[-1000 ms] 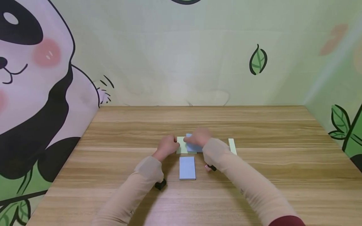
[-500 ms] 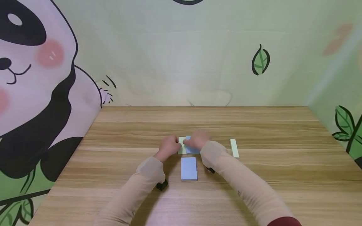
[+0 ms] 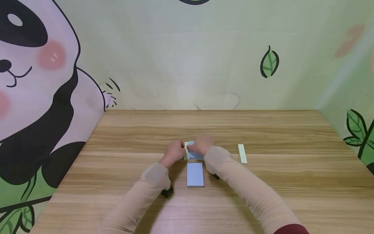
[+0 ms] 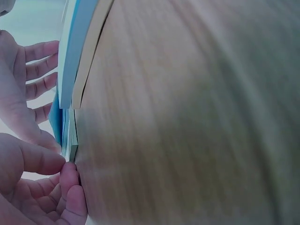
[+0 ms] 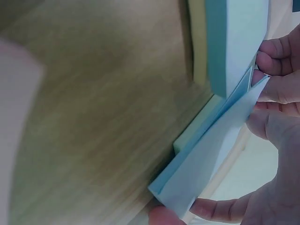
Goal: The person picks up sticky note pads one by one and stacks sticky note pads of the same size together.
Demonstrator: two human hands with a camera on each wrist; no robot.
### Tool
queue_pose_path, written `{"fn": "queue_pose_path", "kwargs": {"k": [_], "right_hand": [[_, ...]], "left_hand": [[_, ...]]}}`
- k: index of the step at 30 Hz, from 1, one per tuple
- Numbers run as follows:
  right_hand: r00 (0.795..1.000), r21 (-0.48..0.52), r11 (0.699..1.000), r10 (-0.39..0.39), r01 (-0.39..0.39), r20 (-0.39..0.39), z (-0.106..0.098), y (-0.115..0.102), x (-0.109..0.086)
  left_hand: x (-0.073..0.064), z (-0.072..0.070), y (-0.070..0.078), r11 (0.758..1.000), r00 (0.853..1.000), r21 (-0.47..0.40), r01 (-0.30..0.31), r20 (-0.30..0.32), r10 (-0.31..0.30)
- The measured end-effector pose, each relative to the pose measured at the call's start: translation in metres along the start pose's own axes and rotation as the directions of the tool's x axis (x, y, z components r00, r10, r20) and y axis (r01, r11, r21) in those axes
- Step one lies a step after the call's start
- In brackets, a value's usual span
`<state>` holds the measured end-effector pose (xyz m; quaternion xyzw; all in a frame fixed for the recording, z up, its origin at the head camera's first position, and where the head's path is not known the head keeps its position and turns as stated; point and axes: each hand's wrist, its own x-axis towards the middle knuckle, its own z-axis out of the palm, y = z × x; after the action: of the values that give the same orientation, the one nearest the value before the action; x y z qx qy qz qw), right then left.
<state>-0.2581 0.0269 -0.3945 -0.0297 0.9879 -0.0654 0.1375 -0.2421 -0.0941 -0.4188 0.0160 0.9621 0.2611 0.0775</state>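
Narrowly, green pad edge shows past blue pad.

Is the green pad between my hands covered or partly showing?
Partly showing: in the head view, the green pad peeks out left of the far blue pad.

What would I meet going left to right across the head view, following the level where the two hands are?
Panda drawing → left hand → pale green pad → right hand → narrow pale green strip → leaves drawn on the right wall.
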Motion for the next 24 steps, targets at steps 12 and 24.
{"fn": "queue_pose_path", "kwargs": {"k": [12,24], "right_hand": [[0.997,-0.060,0.998,-0.037,0.033,-0.069,0.0055,-0.0020,0.0012],[0.996,0.017,0.998,-0.056,0.058,-0.074,0.0049,0.0004,0.0052]], "left_hand": [[0.0023,0.0021,-0.0030,1.000,1.000,0.017,-0.005,-0.003,0.005],[-0.0006,0.0009,-0.0032,1.000,0.999,-0.018,-0.021,-0.029,0.021]]}}
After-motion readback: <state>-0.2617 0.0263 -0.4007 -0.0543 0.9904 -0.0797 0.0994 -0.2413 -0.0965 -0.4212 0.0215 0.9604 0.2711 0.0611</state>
